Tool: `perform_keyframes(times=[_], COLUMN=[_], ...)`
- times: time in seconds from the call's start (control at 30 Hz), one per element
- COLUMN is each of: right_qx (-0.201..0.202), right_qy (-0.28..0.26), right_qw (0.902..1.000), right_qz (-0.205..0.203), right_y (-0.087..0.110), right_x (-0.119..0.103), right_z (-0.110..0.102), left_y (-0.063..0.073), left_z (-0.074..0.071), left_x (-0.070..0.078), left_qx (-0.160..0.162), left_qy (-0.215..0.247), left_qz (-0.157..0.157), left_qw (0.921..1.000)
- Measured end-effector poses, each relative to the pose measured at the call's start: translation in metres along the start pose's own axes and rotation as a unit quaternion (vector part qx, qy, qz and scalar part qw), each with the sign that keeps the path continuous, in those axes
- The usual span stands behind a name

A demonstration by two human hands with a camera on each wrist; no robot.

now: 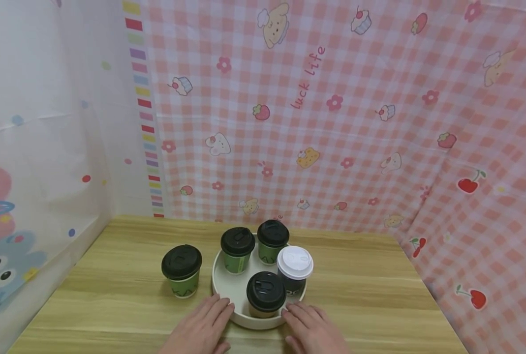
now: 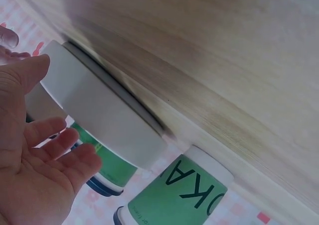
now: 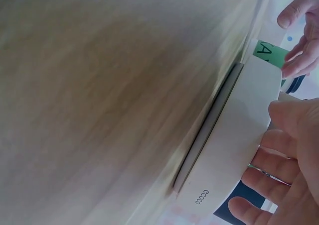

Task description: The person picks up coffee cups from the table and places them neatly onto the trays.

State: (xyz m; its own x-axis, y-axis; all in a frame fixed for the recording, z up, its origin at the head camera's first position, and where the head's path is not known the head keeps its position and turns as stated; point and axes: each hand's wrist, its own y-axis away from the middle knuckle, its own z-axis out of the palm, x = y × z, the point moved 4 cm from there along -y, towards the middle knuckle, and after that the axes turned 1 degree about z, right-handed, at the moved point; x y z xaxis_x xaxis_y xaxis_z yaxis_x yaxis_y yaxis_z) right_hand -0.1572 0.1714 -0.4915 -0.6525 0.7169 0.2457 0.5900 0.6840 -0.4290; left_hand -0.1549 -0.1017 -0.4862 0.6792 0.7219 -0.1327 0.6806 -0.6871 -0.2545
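A round white tray [image 1: 258, 323] with a low wall stands on the table. My left hand [image 1: 202, 324] is at its front left edge, fingertips right at the rim. At the front right edge is my right hand [image 1: 313, 327], likewise with its fingers at the rim. Both hands have loosely bent fingers in the wrist views. On the tray stand two green paper cups with black lids, one left [image 1: 237, 255] and one behind [image 1: 273, 241]. A dark cup with a white lid [image 1: 295, 265] is at the right. Nearest me is a brown cup with a black lid [image 1: 266, 292].
Left of the tray, another green cup with a black lid [image 1: 182, 273] stands upright on the wooden table [image 1: 360, 290]. A pink checked cloth [image 1: 285, 137] hangs behind the table, with a white printed cloth [image 1: 46, 123] at the left.
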Motion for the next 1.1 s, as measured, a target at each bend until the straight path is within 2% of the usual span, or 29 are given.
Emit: perform_keyframes(times=[0.1,0.23,0.43,0.5,0.6,0.73,0.83,0.9,1.1], right_qx=[-0.009,-0.009,-0.020,-0.025,-0.028,-0.028,-0.026,-0.022,-0.006], right_qy=[-0.008,-0.009,-0.021,-0.027,-0.032,-0.033,-0.033,-0.031,-0.020], right_qw=[0.9999,0.9999,0.9995,0.9992,0.9990,0.9989,0.9989,0.9991,0.9997], right_qz=[0.008,0.009,0.014,0.017,0.018,0.019,0.018,0.016,0.011], right_y=[0.000,-0.001,-0.001,-0.001,-0.001,-0.001,-0.001,0.000,0.000], right_x=[0.002,0.003,0.003,0.003,0.003,0.003,0.003,0.003,0.002], right_z=[-0.002,-0.003,-0.003,-0.004,-0.004,-0.005,-0.004,-0.004,-0.004], left_y=[0.002,0.005,0.008,0.009,0.010,0.012,0.013,0.014,0.016], left_z=[0.000,-0.003,-0.014,-0.022,-0.037,-0.057,-0.070,-0.075,-0.083], left_x=[0.001,0.000,-0.008,-0.013,-0.026,-0.055,-0.079,-0.091,-0.112], left_qx=[0.022,0.085,0.136,0.160,0.215,0.251,0.256,0.259,0.221], left_qy=[-0.007,-0.025,0.005,0.006,-0.004,0.012,0.029,0.032,0.027], left_qz=[0.005,0.012,0.000,-0.005,-0.023,-0.075,-0.101,-0.105,-0.121], left_qw=[0.9997,0.9960,0.9907,0.9871,0.9764,0.9651,0.9608,0.9595,0.9673])
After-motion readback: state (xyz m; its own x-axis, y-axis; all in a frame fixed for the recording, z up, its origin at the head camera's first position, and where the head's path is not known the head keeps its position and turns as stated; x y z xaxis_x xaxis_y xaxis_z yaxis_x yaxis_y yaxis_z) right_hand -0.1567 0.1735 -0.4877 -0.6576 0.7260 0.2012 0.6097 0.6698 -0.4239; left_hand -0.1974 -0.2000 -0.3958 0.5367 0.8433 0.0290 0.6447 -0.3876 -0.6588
